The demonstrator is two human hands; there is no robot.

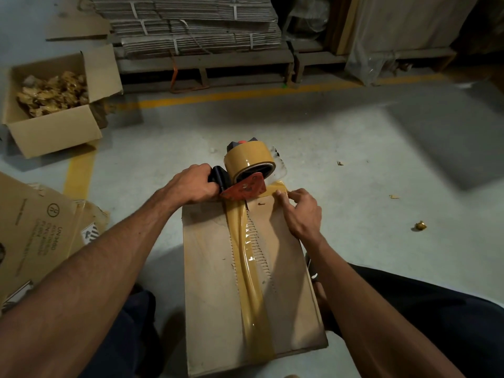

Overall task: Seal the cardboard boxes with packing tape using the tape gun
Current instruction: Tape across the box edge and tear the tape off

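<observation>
Cardboard box (218, 309) lies flat on the grey floor (354, 165) between our knees, its long side running away from us. Along its middle seam we see a strip of brown packing tape (252, 296), wrinkled in places, reaching from the near edge to the far one. At that far edge our left hand (195, 184) is clenched round the black handle of the tape gun (245, 173), whose red plate rests on the box. Just beside it our right hand (300, 211) presses the tape down at the edge with extended fingers. Farther off to the left stands an open carton (54, 126) holding crumpled tape scraps. Beyond a yellow floor line (245, 95), flattened cartons (196, 23) sit stacked on a pallet.
</observation>
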